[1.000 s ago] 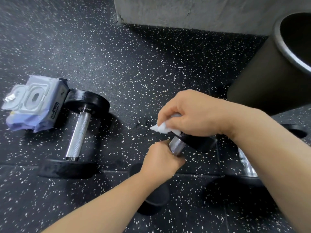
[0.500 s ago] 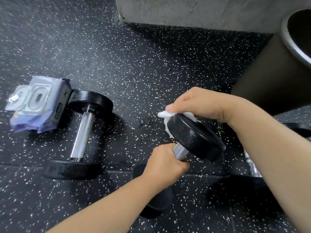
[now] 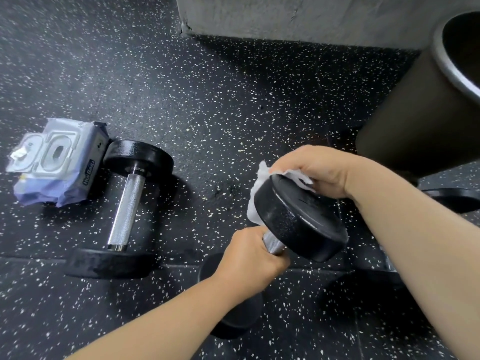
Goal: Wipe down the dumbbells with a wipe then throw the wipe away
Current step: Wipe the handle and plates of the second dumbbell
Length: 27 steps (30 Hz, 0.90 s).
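Nearest the camera, the left grip (image 3: 249, 258) is closed tight around the knurled chrome handle of the held dumbbell (image 3: 298, 216), which is tilted so that its upper black head faces up and to the right. Its lower head shows dark beneath the left forearm, close to the rubber floor (image 3: 233, 100); whether it touches the floor cannot be told.

Just beyond, the right grip (image 3: 319, 170) comes in from the right, fingers curled over a crumpled white wipe (image 3: 255, 201), pinching it against the far rim of that upper head. The wipe drapes over the head's left edge and hangs down its side.

To the left, a second dumbbell (image 3: 127, 203) lies flat on the floor, handle running near to far. Against its far head rests an open wipe pack (image 3: 57, 162), lid flap up.

At the right edge, a third dumbbell (image 3: 454, 201) lies mostly hidden behind the right forearm, with only part of one head showing.

Farther right stands a dark round waste bin (image 3: 415, 120) with a metal rim. A grey concrete wall base (image 3: 311, 16) crosses the far side.
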Motion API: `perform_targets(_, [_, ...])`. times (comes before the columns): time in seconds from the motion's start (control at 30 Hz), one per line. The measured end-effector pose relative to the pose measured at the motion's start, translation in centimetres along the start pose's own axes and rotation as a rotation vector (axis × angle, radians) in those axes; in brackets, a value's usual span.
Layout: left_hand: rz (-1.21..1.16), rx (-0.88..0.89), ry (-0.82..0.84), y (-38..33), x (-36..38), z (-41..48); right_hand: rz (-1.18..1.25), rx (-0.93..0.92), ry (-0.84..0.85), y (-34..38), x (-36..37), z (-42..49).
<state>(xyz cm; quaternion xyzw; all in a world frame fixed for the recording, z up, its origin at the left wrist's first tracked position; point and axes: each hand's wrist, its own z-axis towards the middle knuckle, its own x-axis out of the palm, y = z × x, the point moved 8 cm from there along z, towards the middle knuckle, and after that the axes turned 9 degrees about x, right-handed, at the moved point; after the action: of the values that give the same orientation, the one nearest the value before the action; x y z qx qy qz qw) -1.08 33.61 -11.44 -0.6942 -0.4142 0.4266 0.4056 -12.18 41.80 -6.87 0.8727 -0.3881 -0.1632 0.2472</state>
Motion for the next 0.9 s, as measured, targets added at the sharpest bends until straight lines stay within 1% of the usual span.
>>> perform_targets(0.1, [-0.007,-0.011,-0.007,-0.1,-0.3,-0.1,0.223,0.064,0.021,-2.9,-0.3,0.0])
perform_targets(0.23, [-0.043,-0.054,-0.052,-0.2,-0.9,0.0,0.749,-0.021,0.126,-4.6,1.2,-0.7])
perform_targets(0.33, [-0.067,-0.044,-0.091,0.1,-1.3,0.3,1.026,-0.045,0.030,-6.3,1.5,-0.8])
perform_targets(0.4, [-0.088,-0.051,-0.138,0.3,-1.8,0.6,1.170,-0.064,-0.102,-7.5,1.7,-1.3])
perform_targets(0.43, [-0.096,-0.056,-0.169,0.4,-2.0,0.7,1.207,-0.089,-0.183,-8.0,1.8,-1.8])
perform_targets(0.5, [-0.105,-0.057,-0.234,0.5,-2.5,0.8,1.155,-0.162,-0.310,-7.9,2.4,-3.6])
perform_targets(0.57, [-0.109,-0.047,-0.284,0.4,-2.9,0.7,1.069,-0.210,-0.400,-7.2,3.5,-5.2])
perform_targets(0.67, [-0.121,-0.046,-0.303,0.6,-3.1,0.5,1.032,-0.211,-0.491,-6.4,5.1,-7.4])
perform_targets(0.73, [-0.134,-0.055,-0.309,0.8,-3.1,0.6,1.009,-0.221,-0.500,-5.6,5.4,-7.3])
perform_targets(0.77, [-0.141,-0.064,-0.317,1.0,-3.1,0.7,1.020,-0.220,-0.474,-5.3,5.1,-6.9])
perform_targets(0.8, [-0.144,-0.076,-0.331,1.2,-3.2,0.8,1.057,-0.225,-0.443,-5.3,4.5,-6.1])
perform_targets(0.9, [-0.122,-0.109,-0.357,1.6,-3.3,1.1,1.186,-0.122,-0.313,-5.2,3.3,-3.3])
